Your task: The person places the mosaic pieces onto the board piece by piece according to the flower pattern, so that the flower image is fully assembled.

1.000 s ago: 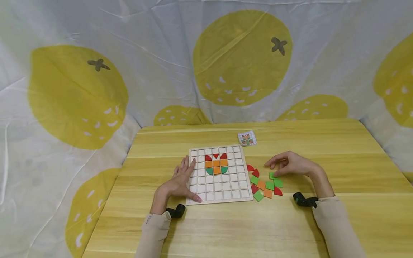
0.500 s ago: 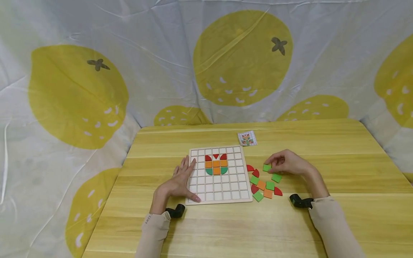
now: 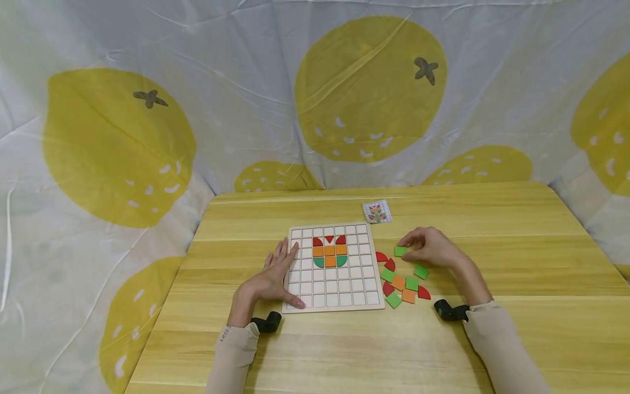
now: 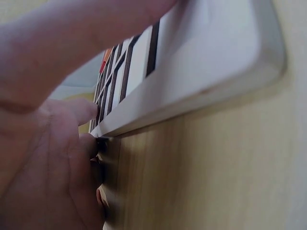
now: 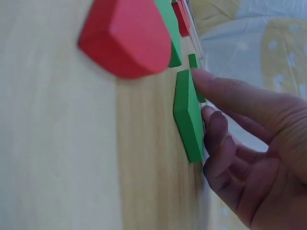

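Note:
A white grid board with a pale wooden rim lies on the table, bearing a tulip-like figure of red, orange and green tiles. My left hand is spread along its left side, the thumb resting on the near left corner and the fingers at the left rim. Between thumb and forefinger my right hand pinches a green square tile, to the right of the board. Another green square tile lies below that hand; it looks large in the right wrist view.
Several loose red, orange and green tiles lie scattered right of the board. A small printed pattern card sits beyond the board's far right corner. Behind the wooden table hangs a lemon-print cloth.
The right hand has taken up a green square tile from the loose pieces and slid it away and left, toward the board. The left hand stays at the board.

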Action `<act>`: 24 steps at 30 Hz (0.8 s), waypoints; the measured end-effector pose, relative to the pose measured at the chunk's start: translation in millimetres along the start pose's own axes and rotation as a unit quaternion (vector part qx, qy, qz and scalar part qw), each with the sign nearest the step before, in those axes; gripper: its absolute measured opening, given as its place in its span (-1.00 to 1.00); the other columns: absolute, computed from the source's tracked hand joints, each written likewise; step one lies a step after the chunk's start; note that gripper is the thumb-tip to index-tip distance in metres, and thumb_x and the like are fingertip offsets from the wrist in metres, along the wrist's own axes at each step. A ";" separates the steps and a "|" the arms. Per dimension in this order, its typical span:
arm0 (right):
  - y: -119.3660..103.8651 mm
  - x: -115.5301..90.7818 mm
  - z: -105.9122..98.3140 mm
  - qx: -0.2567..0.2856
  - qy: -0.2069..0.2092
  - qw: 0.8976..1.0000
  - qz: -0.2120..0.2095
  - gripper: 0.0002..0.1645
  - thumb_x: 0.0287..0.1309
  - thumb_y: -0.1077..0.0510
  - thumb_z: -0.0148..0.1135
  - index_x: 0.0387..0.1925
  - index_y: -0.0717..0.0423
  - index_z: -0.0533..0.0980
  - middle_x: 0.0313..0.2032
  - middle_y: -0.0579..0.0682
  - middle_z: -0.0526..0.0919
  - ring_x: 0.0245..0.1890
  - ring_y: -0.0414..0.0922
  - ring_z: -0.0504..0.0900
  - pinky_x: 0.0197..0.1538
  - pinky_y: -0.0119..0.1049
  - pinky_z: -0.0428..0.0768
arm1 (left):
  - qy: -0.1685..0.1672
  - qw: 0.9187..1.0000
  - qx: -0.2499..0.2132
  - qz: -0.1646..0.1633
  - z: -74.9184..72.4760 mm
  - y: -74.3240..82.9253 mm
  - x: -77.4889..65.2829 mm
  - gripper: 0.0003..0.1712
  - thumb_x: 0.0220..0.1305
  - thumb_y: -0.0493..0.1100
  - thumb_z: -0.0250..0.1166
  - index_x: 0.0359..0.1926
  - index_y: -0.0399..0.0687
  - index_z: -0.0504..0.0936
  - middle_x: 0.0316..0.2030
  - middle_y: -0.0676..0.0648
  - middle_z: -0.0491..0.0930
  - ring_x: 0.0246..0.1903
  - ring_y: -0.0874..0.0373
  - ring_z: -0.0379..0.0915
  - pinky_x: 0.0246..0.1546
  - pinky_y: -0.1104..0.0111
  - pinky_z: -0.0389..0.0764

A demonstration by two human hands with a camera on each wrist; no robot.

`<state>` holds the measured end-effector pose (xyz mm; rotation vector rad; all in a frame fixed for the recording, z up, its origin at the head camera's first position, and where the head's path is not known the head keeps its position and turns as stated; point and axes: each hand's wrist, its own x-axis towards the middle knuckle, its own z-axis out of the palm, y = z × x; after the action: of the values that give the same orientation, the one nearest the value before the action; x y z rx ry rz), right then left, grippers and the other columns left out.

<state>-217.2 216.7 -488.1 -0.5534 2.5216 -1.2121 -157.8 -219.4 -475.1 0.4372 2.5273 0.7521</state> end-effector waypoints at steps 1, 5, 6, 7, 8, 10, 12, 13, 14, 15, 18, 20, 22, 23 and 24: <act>-0.3 0.7 0.6 -0.004 0.003 1.000 0.001 -0.67 0.14 0.24 0.52 -0.05 0.26 0.70 -0.16 0.16 0.70 -0.35 -0.18 0.54 -0.30 -0.42 0.56 | 0.000 1.000 -0.001 0.000 0.1 0.0 0.0 0.71 -0.19 0.17 0.73 0.68 -0.05 -0.35 0.63 -0.24 -0.65 0.64 -0.17 -0.74 0.62 -0.17 -0.46; -1.7 2.0 1.8 -0.006 0.010 1.000 0.013 -0.68 0.14 0.26 0.51 -0.07 0.27 0.70 -0.20 0.15 0.70 -0.38 -0.18 0.53 -0.34 -0.42 0.54 | 0.002 1.000 -0.002 0.005 0.1 -0.2 0.0 0.70 -0.18 0.17 0.73 0.68 -0.07 -0.34 0.63 -0.25 -0.64 0.64 -0.18 -0.74 0.62 -0.18 -0.45; -2.2 2.1 2.1 -0.005 0.007 1.000 0.014 -0.69 0.15 0.26 0.50 -0.07 0.29 0.69 -0.21 0.15 0.69 -0.39 -0.18 0.52 -0.35 -0.42 0.54 | 0.001 1.000 -0.002 0.005 0.1 -0.3 -0.1 0.70 -0.17 0.17 0.73 0.67 -0.07 -0.34 0.63 -0.25 -0.64 0.64 -0.18 -0.74 0.62 -0.18 -0.45; -2.7 2.3 2.4 -0.006 0.005 1.000 0.016 -0.70 0.17 0.26 0.49 -0.07 0.30 0.69 -0.22 0.15 0.68 -0.39 -0.19 0.51 -0.36 -0.42 0.52 | 0.000 1.000 -0.001 0.005 0.1 -0.5 -0.1 0.70 -0.17 0.17 0.72 0.67 -0.07 -0.35 0.63 -0.24 -0.65 0.64 -0.18 -0.74 0.62 -0.18 -0.45; -3.5 2.3 2.8 -0.006 0.003 1.000 0.015 -0.70 0.19 0.26 0.47 -0.06 0.31 0.68 -0.21 0.16 0.67 -0.39 -0.19 0.50 -0.37 -0.42 0.52 | 0.000 1.000 -0.001 0.006 0.1 -0.7 -0.1 0.70 -0.17 0.17 0.72 0.67 -0.07 -0.35 0.63 -0.24 -0.65 0.64 -0.18 -0.74 0.62 -0.18 -0.46; -5.0 2.3 3.2 -0.004 -0.002 1.000 0.018 -0.69 0.23 0.26 0.44 -0.03 0.33 0.65 -0.19 0.17 0.64 -0.41 -0.19 0.48 -0.39 -0.41 0.52 | 0.000 1.000 -0.001 0.006 0.1 -1.0 -0.1 0.70 -0.17 0.17 0.73 0.67 -0.08 -0.35 0.63 -0.24 -0.65 0.64 -0.18 -0.74 0.62 -0.17 -0.46; -7.8 1.6 3.5 0.011 -0.008 1.000 0.023 -0.67 0.28 0.26 0.40 0.02 0.35 0.61 -0.16 0.20 0.64 -0.42 -0.19 0.50 -0.41 -0.40 0.56 | 0.000 1.000 -0.002 0.006 0.3 -1.1 -0.2 0.70 -0.17 0.16 0.73 0.67 -0.07 -0.35 0.63 -0.24 -0.65 0.64 -0.17 -0.74 0.62 -0.17 -0.47; -9.0 1.5 3.5 0.022 -0.010 0.999 0.030 -0.67 0.30 0.25 0.38 0.04 0.35 0.59 -0.15 0.20 0.65 -0.43 -0.19 0.52 -0.42 -0.39 0.57 | 0.001 1.000 -0.003 0.006 0.3 -1.2 -0.1 0.71 -0.18 0.16 0.73 0.67 -0.07 -0.35 0.63 -0.24 -0.65 0.64 -0.17 -0.74 0.62 -0.18 -0.47; -10.3 1.2 3.6 0.036 -0.013 0.999 0.034 -0.65 0.32 0.25 0.36 0.06 0.36 0.57 -0.15 0.20 0.66 -0.46 -0.19 0.52 -0.44 -0.38 0.57 | 0.001 1.000 -0.003 0.007 0.3 -1.3 -0.1 0.71 -0.18 0.16 0.73 0.67 -0.07 -0.35 0.63 -0.25 -0.65 0.64 -0.18 -0.74 0.62 -0.18 -0.47; -11.8 1.3 3.9 0.054 -0.016 0.998 0.041 -0.65 0.34 0.26 0.34 0.08 0.36 0.56 -0.20 0.21 0.67 -0.51 -0.20 0.50 -0.48 -0.38 0.55 | 0.001 1.000 -0.004 0.008 0.3 -1.3 -0.2 0.70 -0.18 0.16 0.73 0.67 -0.07 -0.35 0.63 -0.25 -0.65 0.64 -0.18 -0.74 0.62 -0.18 -0.46; -18.0 2.3 7.3 0.095 -0.028 0.994 0.045 -0.62 0.36 0.25 0.32 0.12 0.37 0.53 -0.34 0.19 0.70 -0.62 -0.21 0.41 -0.54 -0.38 0.48 | 0.000 1.000 -0.005 0.010 0.3 -0.9 -0.5 0.70 -0.17 0.16 0.73 0.67 -0.08 -0.35 0.63 -0.25 -0.65 0.64 -0.18 -0.74 0.62 -0.18 -0.46; -24.6 4.4 12.5 0.110 -0.030 0.993 0.038 -0.62 0.35 0.25 0.33 0.12 0.36 0.54 -0.45 0.20 0.67 -0.67 -0.22 0.32 -0.57 -0.38 0.39 | 0.000 1.000 -0.006 0.010 0.4 -0.5 -0.9 0.70 -0.17 0.16 0.72 0.67 -0.08 -0.35 0.63 -0.25 -0.65 0.63 -0.19 -0.75 0.62 -0.18 -0.46; -33.2 7.1 21.1 0.111 -0.024 0.993 0.024 -0.64 0.32 0.24 0.36 0.09 0.32 0.58 -0.51 0.20 0.65 -0.67 -0.22 0.32 -0.56 -0.40 0.38 | 0.000 1.000 -0.005 0.009 0.5 -0.2 -0.9 0.70 -0.17 0.17 0.72 0.67 -0.08 -0.35 0.63 -0.26 -0.65 0.63 -0.19 -0.75 0.62 -0.18 -0.46; -37.8 8.8 26.6 0.112 -0.021 0.993 0.016 -0.65 0.30 0.24 0.38 0.07 0.30 0.60 -0.55 0.22 0.64 -0.67 -0.22 0.33 -0.56 -0.40 0.39 | 0.000 1.000 -0.004 0.009 0.5 0.0 -1.0 0.70 -0.17 0.16 0.72 0.67 -0.08 -0.35 0.63 -0.26 -0.65 0.63 -0.19 -0.75 0.62 -0.18 -0.46; -43.1 10.3 32.5 0.113 -0.018 0.993 0.010 -0.66 0.28 0.22 0.40 0.05 0.26 0.62 -0.53 0.23 0.65 -0.67 -0.22 0.35 -0.56 -0.40 0.40 | 0.000 1.000 -0.004 0.008 0.5 -0.1 -0.9 0.70 -0.17 0.16 0.72 0.67 -0.08 -0.35 0.63 -0.25 -0.66 0.63 -0.18 -0.75 0.62 -0.18 -0.47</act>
<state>-203.6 165.2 -474.6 -0.4875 2.3139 -1.4406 -156.8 -219.6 -475.3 0.4564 2.5228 0.7670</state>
